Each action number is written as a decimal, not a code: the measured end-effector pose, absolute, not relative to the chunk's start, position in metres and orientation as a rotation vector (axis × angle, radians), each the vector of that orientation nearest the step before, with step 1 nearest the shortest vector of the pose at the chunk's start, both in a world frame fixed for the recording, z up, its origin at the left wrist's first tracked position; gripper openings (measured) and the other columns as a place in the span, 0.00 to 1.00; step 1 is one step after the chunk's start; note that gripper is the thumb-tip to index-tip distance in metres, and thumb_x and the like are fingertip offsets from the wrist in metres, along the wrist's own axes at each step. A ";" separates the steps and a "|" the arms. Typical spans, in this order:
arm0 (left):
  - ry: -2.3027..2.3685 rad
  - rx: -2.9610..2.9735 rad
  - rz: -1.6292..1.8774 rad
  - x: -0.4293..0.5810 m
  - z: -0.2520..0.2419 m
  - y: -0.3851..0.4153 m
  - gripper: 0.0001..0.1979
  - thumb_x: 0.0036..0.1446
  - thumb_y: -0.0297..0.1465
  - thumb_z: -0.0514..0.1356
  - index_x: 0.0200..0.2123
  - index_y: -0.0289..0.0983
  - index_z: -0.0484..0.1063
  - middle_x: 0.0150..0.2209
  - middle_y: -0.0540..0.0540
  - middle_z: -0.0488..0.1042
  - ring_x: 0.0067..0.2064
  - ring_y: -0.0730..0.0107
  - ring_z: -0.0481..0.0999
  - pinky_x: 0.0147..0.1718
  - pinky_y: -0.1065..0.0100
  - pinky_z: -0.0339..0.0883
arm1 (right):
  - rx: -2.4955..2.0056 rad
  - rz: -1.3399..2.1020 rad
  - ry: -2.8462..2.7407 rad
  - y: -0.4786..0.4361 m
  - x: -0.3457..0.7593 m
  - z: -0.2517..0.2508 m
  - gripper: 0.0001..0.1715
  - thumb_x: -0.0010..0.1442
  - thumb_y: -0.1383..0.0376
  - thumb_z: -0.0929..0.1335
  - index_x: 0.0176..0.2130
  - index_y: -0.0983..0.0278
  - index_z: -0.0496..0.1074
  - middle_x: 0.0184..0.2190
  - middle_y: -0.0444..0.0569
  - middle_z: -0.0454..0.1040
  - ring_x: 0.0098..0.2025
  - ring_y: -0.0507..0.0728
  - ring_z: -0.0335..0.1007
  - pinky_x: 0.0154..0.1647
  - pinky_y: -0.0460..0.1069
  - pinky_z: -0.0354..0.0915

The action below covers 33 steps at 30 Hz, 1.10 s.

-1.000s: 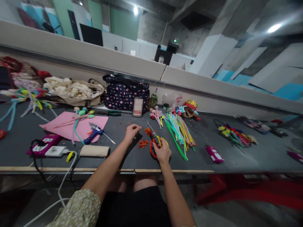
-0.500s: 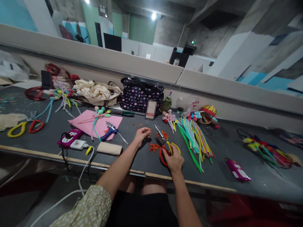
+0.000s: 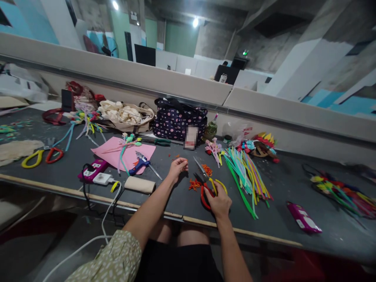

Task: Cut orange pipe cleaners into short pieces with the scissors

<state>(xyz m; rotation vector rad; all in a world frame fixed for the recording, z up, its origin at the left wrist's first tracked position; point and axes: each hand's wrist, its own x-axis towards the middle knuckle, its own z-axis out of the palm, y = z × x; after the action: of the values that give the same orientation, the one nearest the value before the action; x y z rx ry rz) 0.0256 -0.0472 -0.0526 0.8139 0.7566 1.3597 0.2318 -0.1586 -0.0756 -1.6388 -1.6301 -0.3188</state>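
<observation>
Right-hand fingers [image 3: 209,194] grip scissors [image 3: 203,171]; the plastic bag's [image 3: 232,130] red print [image 3: 246,130] seems illegible.

One camera, worn on the head, looks forward and down from above at the left hand [image 3: 178,169], right hand [image 3: 221,201] and worktop [image 3: 279,176], up past a low wall [image 3: 147,73].

Two scissors [image 3: 212,183]; one glue gun [image 3: 141,161]; two purple boxes [image 3: 305,219]

The right grip [image 3: 220,201] holds opened scissors [image 3: 208,179] — orange scraps [image 3: 194,185] lie just beside the blades [image 3: 201,167].
</observation>
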 end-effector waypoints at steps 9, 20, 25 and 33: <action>0.721 0.755 1.350 0.024 -0.047 -0.050 0.17 0.41 0.37 0.68 0.33 0.34 0.69 0.30 0.48 0.72 0.26 0.78 0.70 0.28 0.71 0.69 | -1.573 -0.250 -1.743 -0.163 0.226 -0.067 0.29 0.56 0.47 0.65 0.46 0.66 0.72 0.32 0.51 0.77 0.28 0.52 0.72 0.35 0.47 0.68; 0.710 0.721 1.314 0.027 -0.045 -0.051 0.17 0.39 0.35 0.69 0.32 0.33 0.71 0.25 0.50 0.70 0.25 0.78 0.69 0.28 0.72 0.68 | -1.524 -0.220 -1.799 -0.161 0.229 -0.074 0.30 0.56 0.48 0.66 0.49 0.66 0.72 0.41 0.54 0.77 0.32 0.54 0.74 0.39 0.49 0.70; 0.692 0.687 1.310 0.027 -0.046 -0.051 0.17 0.39 0.34 0.70 0.32 0.33 0.71 0.24 0.51 0.69 0.24 0.78 0.69 0.27 0.72 0.67 | -1.497 -0.202 -1.814 -0.161 0.230 -0.075 0.29 0.56 0.49 0.66 0.49 0.66 0.72 0.42 0.53 0.77 0.35 0.55 0.75 0.41 0.49 0.70; 0.700 0.658 1.303 0.026 -0.042 -0.052 0.17 0.38 0.33 0.70 0.32 0.33 0.71 0.23 0.50 0.70 0.23 0.78 0.69 0.24 0.73 0.66 | -1.444 -0.224 -1.850 -0.161 0.231 -0.075 0.27 0.57 0.50 0.66 0.48 0.65 0.72 0.40 0.52 0.78 0.36 0.54 0.75 0.41 0.49 0.71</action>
<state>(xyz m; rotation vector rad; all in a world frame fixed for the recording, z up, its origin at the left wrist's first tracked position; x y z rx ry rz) 0.0265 -0.0520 -0.0425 0.6581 0.7001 1.3028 0.2309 -0.1606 -0.0751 -1.4435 -1.8502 -0.2241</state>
